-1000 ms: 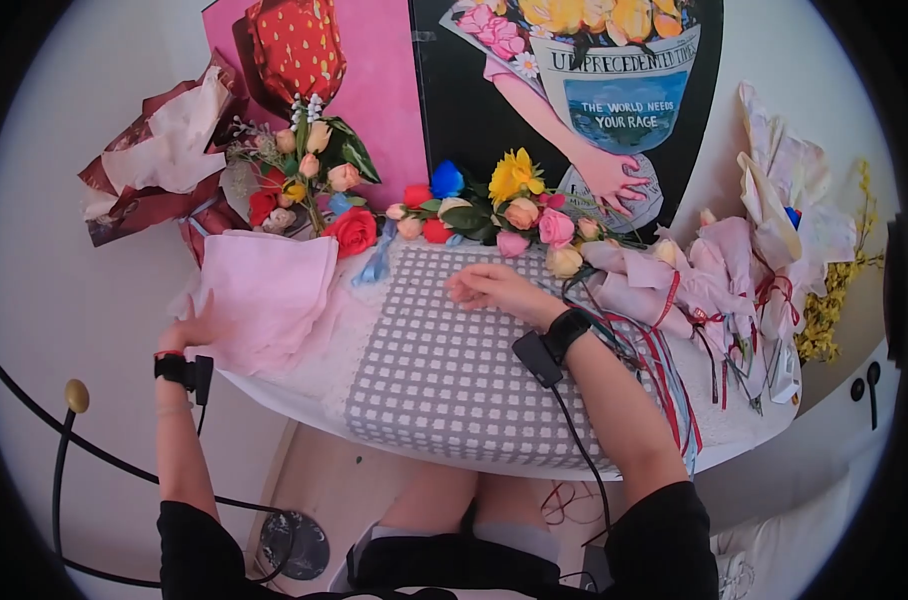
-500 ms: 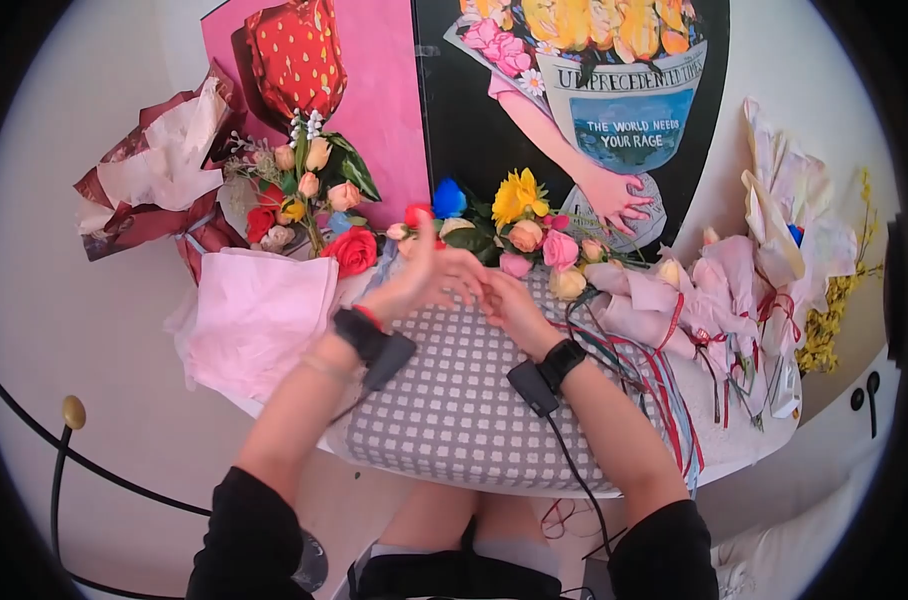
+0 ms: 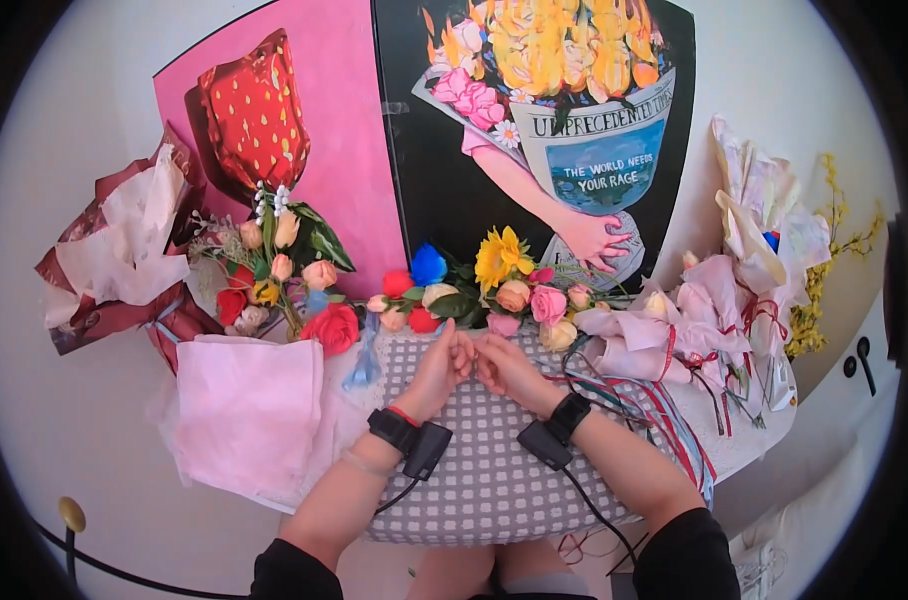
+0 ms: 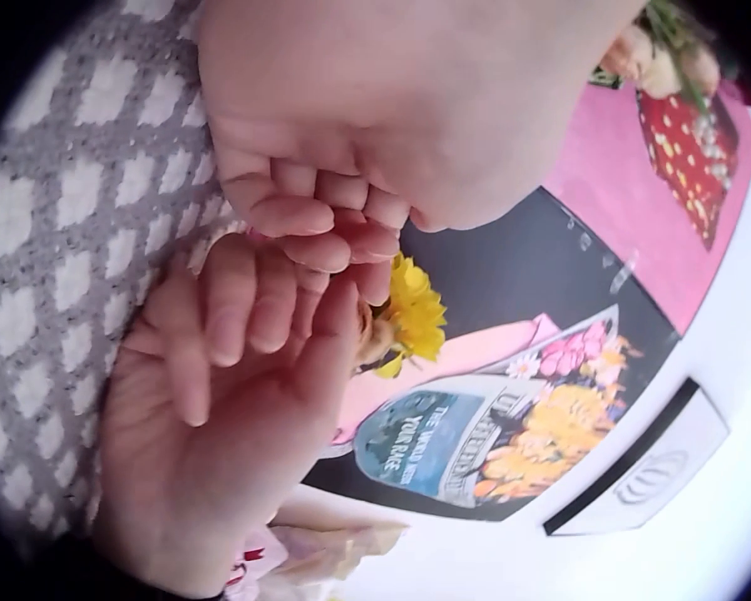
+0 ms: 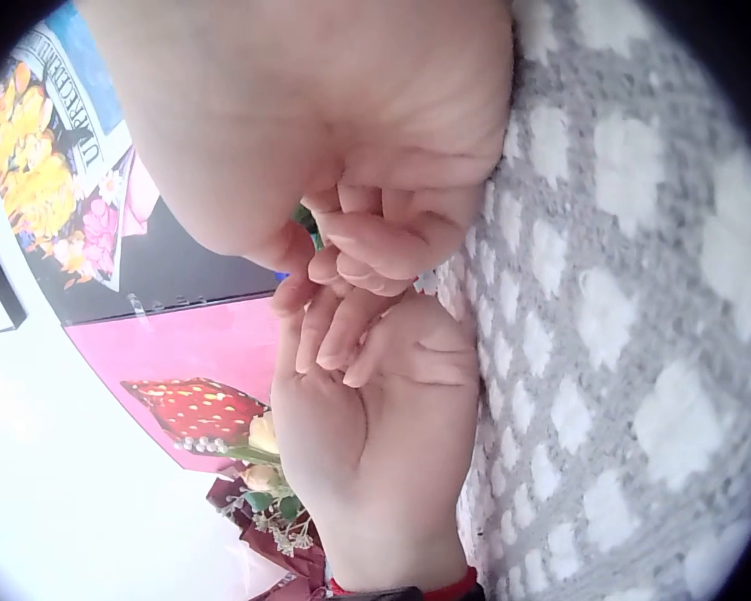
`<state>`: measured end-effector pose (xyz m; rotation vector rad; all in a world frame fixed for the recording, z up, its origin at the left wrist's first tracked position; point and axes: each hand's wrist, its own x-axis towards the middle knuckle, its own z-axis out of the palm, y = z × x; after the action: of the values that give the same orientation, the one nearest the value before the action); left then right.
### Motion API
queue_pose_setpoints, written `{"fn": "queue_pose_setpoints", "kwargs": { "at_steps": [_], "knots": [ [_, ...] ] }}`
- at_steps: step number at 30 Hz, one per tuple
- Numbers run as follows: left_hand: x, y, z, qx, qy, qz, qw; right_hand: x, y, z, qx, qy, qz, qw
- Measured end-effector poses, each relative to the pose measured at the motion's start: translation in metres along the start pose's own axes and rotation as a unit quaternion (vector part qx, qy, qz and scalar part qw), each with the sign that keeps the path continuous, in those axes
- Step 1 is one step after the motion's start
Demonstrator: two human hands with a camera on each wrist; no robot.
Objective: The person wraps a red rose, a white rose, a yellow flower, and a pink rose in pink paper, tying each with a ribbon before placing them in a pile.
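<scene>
Over the grey-and-white checked cloth (image 3: 474, 470), my left hand (image 3: 440, 375) and right hand (image 3: 512, 374) meet at the fingertips, palms up with the fingers loosely curled. Both wrist views show the fingers of the left hand (image 5: 382, 420) and right hand (image 4: 219, 432) overlapping, with nothing held between them. Just beyond the hands lies a row of artificial flowers, among them a yellow flower (image 3: 502, 258), a blue rose (image 3: 428, 264) and a pink rose (image 3: 548, 305). Left of the cloth is a stack of pink wrapping sheets (image 3: 246, 405).
At the back left, a bouquet in dark red wrapping (image 3: 124, 245) leans beside peach and red roses (image 3: 330, 328). Pink-wrapped flowers (image 3: 634, 345) and loose ribbons (image 3: 664, 420) lie on the right. Behind stand a pink board (image 3: 324, 130) and a black painted poster (image 3: 414, 190).
My left hand has left the pink sheets and moved right to meet the right hand over the cloth. Both hands have lowered together, and the head view has tilted up.
</scene>
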<state>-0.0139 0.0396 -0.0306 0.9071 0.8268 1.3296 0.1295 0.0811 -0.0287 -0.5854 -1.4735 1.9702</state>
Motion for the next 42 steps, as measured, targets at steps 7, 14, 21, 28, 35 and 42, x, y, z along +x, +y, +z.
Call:
{"fn": "queue_pose_setpoints", "kwargs": {
  "at_steps": [7, 14, 21, 28, 35, 42],
  "knots": [
    [-0.001, 0.002, 0.000, -0.040, 0.032, -0.027, 0.998, -0.004, -0.004, 0.002, -0.008, -0.015, 0.013, 1.000],
    [-0.003, 0.001, 0.000, -0.002, -0.014, -0.025, 1.000, -0.005, -0.001, 0.001, 0.044, -0.038, -0.012, 0.998],
    [-0.010, 0.005, 0.012, 0.055, -0.024, 0.015, 0.998, -0.007, 0.000, -0.002, 0.059, -0.030, -0.019, 0.998],
    [-0.017, 0.009, 0.018, 0.045, -0.009, 0.069, 0.997, -0.003, -0.013, 0.017, -0.013, 0.060, 0.067, 0.996],
    [-0.012, 0.012, 0.011, 0.014, 0.078, 0.131, 0.988, 0.031, -0.003, 0.013, 0.032, -0.015, 0.034, 0.999],
    [-0.008, 0.004, 0.015, 0.055, 0.061, 0.121, 0.989, 0.027, 0.004, 0.002, 0.110, -0.087, 0.014, 0.990]
  ]
}}
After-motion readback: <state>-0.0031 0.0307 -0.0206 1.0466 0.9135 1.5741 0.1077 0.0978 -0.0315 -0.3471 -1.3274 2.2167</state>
